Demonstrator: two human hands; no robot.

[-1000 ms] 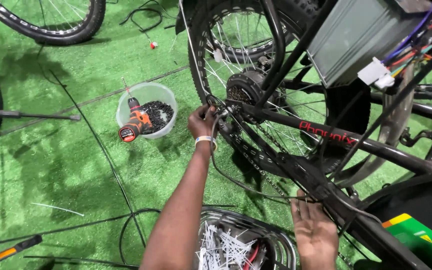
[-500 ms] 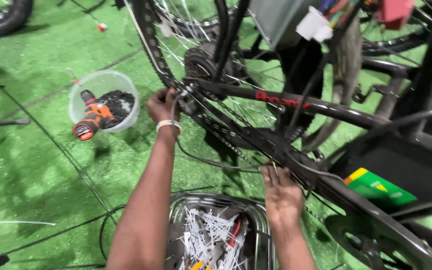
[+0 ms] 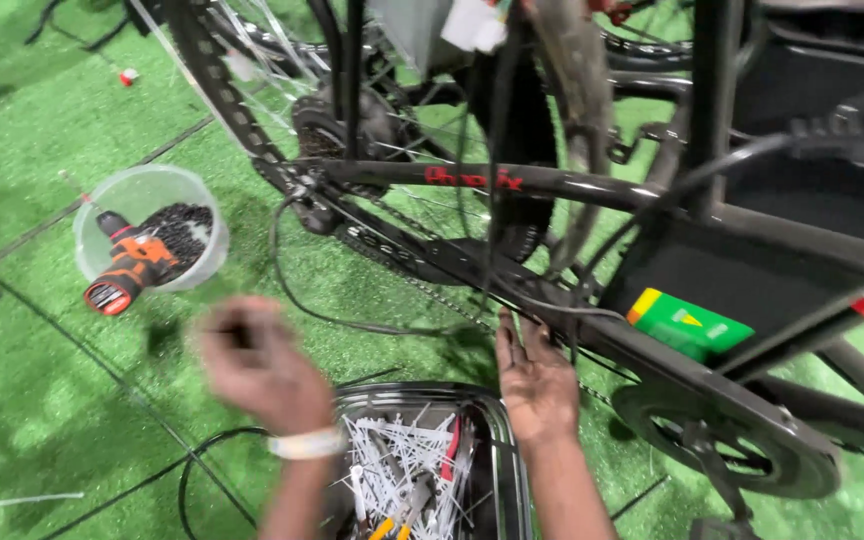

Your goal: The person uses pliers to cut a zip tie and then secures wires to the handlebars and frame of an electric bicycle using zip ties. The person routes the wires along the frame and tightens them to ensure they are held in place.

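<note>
The left hand was blurred above the green artificial turf; its fingers appeared curled, but whether they held anything could not be told. Just below its wrist sat a dark metal tray filled with white cable ties and a few hand tools. Beyond the knuckles, well apart, stood a clear plastic tub holding small black parts and an orange and black cordless driver.

The right hand lay flat, fingers extended and slightly spread, gripping nothing. Its fingertips touched the lower tube of the black bicycle frame, where a thin black cable and the chain ran past. A green label showed to the right of the fingers.
</note>
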